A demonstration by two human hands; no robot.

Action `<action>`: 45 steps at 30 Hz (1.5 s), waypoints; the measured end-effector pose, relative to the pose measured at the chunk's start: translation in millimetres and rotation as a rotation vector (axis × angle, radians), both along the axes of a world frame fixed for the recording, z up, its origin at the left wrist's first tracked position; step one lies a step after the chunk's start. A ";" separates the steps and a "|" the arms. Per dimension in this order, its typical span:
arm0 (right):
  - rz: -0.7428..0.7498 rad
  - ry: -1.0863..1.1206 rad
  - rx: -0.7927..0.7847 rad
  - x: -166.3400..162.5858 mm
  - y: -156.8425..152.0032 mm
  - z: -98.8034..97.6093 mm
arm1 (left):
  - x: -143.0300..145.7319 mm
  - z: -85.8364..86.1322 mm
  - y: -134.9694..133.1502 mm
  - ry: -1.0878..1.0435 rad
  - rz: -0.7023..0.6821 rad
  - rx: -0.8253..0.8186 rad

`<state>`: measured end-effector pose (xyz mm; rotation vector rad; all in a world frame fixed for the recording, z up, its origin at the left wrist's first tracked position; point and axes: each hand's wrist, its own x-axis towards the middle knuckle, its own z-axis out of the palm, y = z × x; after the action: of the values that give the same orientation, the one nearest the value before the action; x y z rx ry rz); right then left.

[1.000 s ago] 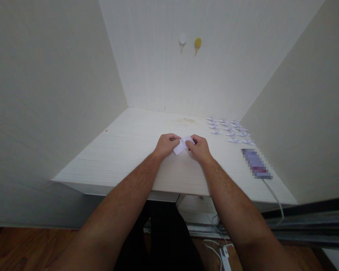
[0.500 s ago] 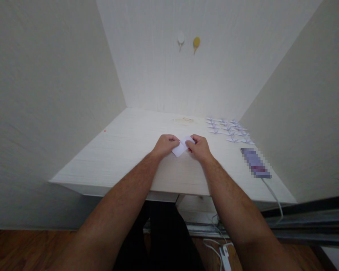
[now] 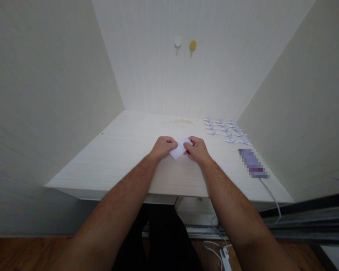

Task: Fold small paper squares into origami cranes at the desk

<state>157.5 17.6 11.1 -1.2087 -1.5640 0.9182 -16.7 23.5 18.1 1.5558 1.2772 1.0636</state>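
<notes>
A small piece of folded pale paper (image 3: 176,152) is held over the middle of the white desk (image 3: 124,150). My left hand (image 3: 164,146) pinches its left side, the thumb lying on top. At its right side my right hand (image 3: 197,148) grips it between thumb and fingers. The paper slants, with one corner pointing toward me; the fingers beneath it are mostly hidden. To the right, several folded paper cranes (image 3: 226,130) stand in rows near the back of the desk.
A phone (image 3: 253,163) with a blurred screen lies at the right, and a white cable (image 3: 272,195) runs from it over the desk edge. White and yellow hooks (image 3: 192,46) are on the back wall. A power strip (image 3: 225,258) rests on the floor below.
The view has shifted slightly. Both hands still hold the folded paper in nearly the same pose, with no clear new fold.
</notes>
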 end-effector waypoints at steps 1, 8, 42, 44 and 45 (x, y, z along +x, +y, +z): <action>0.003 0.000 -0.001 0.1 -0.2 0.0 | 0.0 0.1 -0.1 0.000 0.002 -0.003; 0.017 -0.017 0.014 0.9 0.2 -1.8 | -0.4 -1.3 0.5 0.012 0.001 0.007; 0.146 0.223 -0.092 -3.2 -1.5 6.1 | 2.4 -1.0 1.2 -0.361 0.033 -0.229; 0.149 0.229 -0.099 -3.6 -2.1 6.6 | 2.2 0.3 0.5 -0.366 0.033 -0.236; 0.151 0.233 -0.101 -3.7 -2.5 6.9 | 2.1 0.8 0.4 -0.369 0.034 -0.240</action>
<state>153.9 15.1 17.9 -1.0209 -1.4494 1.2041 -14.6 23.9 18.8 1.1023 1.1304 1.1126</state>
